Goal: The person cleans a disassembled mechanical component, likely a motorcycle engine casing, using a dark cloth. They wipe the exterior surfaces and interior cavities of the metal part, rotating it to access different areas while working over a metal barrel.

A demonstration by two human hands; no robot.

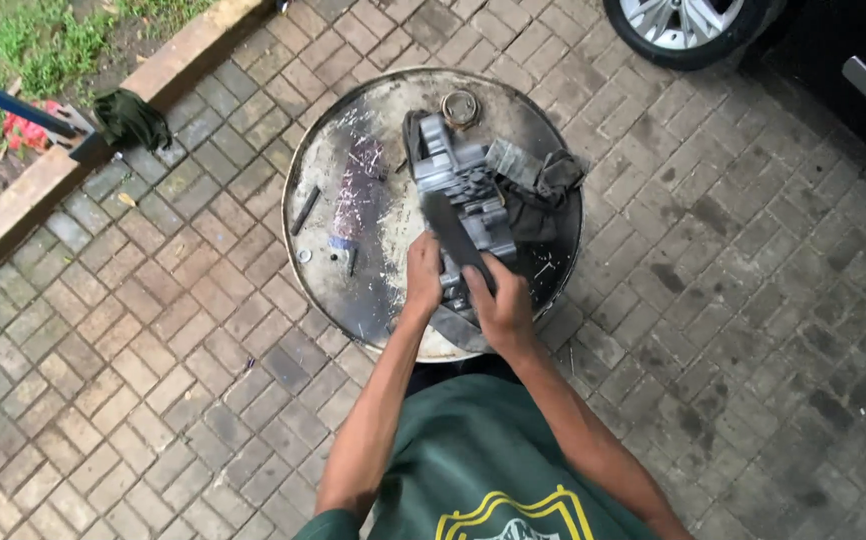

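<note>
Engine part (458,185) — a grey cast-metal block, looks like some kind of housing — sits on top of the round drum lid (353,290), a bit right of the lid's middle, with its long axis running from the near edge of the lid away toward the far edge, tilted slightly left. A dark flat strip (453,238) lies along that same axis on top of the block, and that's what both hands are on. Right hand (501,300) is closed around the strip's near end, just at the lid's near rim; left hand (423,272) is pressed against the block's left flank beside the strip, fingers curled — can't tell if it's pinching anything. Both hands are at the near end, so the block stretches away from them, right hand slightly closer to the body. On the lid right of the block there's a dark rag (543,190), at the far rim a small round ring (461,106), and left of the block a short dark rod (305,210). Beyond the lid, brick paving (153,350) all round and a car wheel (681,25) off past its far right.
</note>
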